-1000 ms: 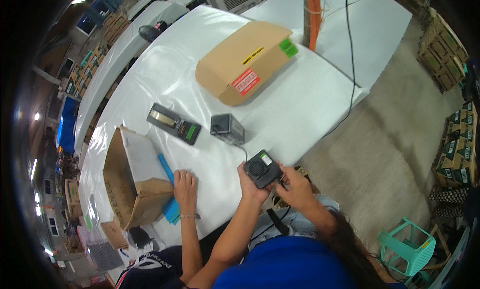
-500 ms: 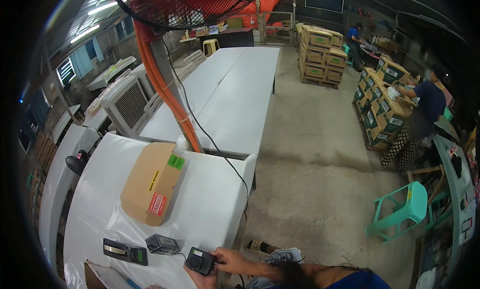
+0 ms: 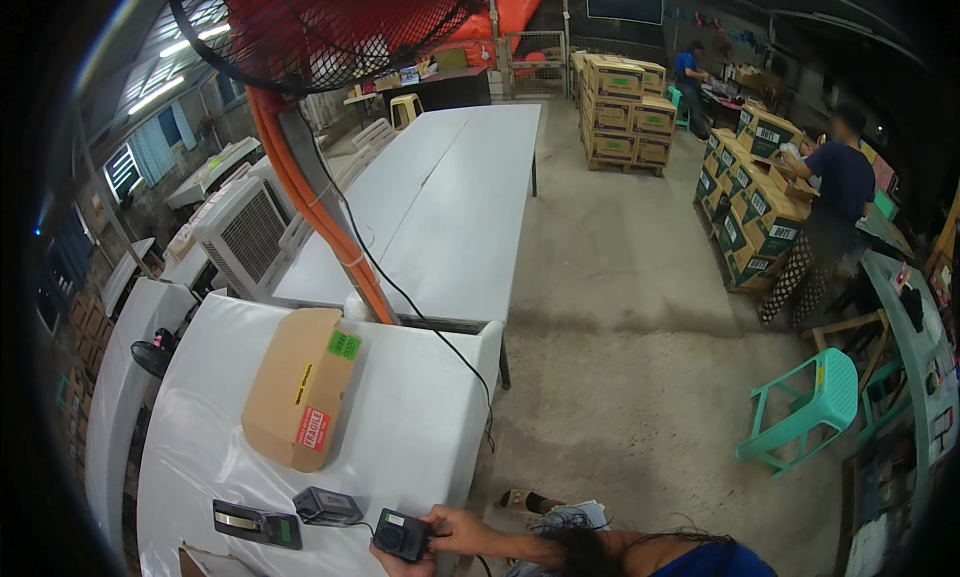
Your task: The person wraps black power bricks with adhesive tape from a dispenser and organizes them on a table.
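A small black box-shaped device (image 3: pixel 402 534) with a round part on its face is held low over the near edge of the white-covered table (image 3: pixel 410 407). My left hand (image 3: pixel 400 565) cups it from below, its fingers partly cut off by the frame. At its right side my right hand (image 3: pixel 457 529) pinches the edge, where a dark cable seems to meet it. To its left a dark grey boxy unit (image 3: pixel 328 506) with a cord lies on the table. Beside that lies a black tape dispenser-like item (image 3: pixel 256 524). A brown cardboard box (image 3: pixel 300 392) with coloured stickers lies farther back.
Over the table rises a post with orange conduit (image 3: pixel 325 217) and a hanging black cable. A caged fan (image 3: pixel 320 27) hangs above. A long white table (image 3: pixel 430 187) stands beyond. At right are a green stool (image 3: pixel 805 407), stacked cartons (image 3: pixel 755 217) and a person (image 3: pixel 840 187).
My view has tilted slightly, so the table items sit lower in the picture. Both hands stay on the black device. The person by the cartons has shifted their arms closer to an open carton.
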{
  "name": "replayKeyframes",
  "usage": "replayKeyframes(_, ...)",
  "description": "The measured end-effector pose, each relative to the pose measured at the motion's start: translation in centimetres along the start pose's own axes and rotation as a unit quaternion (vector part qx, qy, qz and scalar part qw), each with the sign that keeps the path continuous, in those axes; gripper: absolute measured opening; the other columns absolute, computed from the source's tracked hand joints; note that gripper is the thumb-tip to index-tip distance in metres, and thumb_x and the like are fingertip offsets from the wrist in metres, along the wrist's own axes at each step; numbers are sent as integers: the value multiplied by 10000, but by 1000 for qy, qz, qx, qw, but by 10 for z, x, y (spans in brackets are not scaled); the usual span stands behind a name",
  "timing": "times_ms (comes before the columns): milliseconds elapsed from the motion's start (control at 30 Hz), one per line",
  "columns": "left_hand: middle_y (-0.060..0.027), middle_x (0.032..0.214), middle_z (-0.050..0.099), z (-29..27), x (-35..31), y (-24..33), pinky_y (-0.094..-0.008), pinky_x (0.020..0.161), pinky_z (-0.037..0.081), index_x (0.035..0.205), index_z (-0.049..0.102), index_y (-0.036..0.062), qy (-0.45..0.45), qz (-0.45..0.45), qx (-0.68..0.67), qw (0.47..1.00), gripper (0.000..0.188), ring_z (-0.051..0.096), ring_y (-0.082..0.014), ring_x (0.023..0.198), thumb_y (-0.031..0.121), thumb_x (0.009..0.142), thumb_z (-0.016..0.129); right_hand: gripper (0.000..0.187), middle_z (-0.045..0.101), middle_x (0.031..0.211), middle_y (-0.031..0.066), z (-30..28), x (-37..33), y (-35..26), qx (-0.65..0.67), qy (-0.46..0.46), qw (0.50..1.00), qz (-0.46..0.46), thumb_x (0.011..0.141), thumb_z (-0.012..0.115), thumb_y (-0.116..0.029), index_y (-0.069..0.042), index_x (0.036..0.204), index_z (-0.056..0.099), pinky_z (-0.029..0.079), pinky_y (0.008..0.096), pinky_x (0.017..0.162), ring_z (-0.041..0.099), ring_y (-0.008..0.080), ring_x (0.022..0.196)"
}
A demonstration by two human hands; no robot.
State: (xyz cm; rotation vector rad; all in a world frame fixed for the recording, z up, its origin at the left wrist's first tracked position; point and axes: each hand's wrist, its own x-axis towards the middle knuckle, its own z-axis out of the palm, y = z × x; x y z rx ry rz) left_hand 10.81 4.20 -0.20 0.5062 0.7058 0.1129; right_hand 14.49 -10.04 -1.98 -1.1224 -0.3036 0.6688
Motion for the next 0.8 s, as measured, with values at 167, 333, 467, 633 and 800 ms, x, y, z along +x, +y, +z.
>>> replayKeyframes(167,-125,901,659,-16,9,1,-441,706,546,953,627,77,9,-19,-31,999,562,641,-304,825,541,838,331,433,542,978,59,-3,5,12,-7,-2,1000,-9,713,674,30,-13,1114,517,499,275,836,560,140,951)
replayKeyframes(333,-129,932,656,-14,3,1,-447,733,541,976,622,81,2,-19,-22,1000,594,636,-304,852,572,837,318,404,548,973,48,1,0,-4,9,6,1000,8,705,684,29,-8,1076,531,499,283,845,567,143,938)
replayKeyframes(467,-123,926,657,-30,12,2,-449,734,539,962,626,81,-3,-14,-37,999,590,634,-306,854,569,836,320,382,554,985,49,0,2,9,-7,10,1000,-11,699,685,31,-9,1047,533,500,294,849,565,147,956)
replayKeyframes(633,-119,931,659,-46,25,4,-455,746,535,971,631,87,-28,-15,-21,999,600,634,-307,862,578,837,313,355,568,1055,76,-1,4,9,-25,-2,1000,-10,761,698,24,6,1063,513,514,295,862,573,151,984)
replayKeyframes(800,-129,976,651,-24,7,1,-500,766,519,1026,633,125,-11,-24,-22,999,641,625,-321,899,612,854,253,363,568,1080,83,-4,7,15,-28,-2,1000,13,759,698,29,-7,1073,520,515,298,869,541,171,1093)
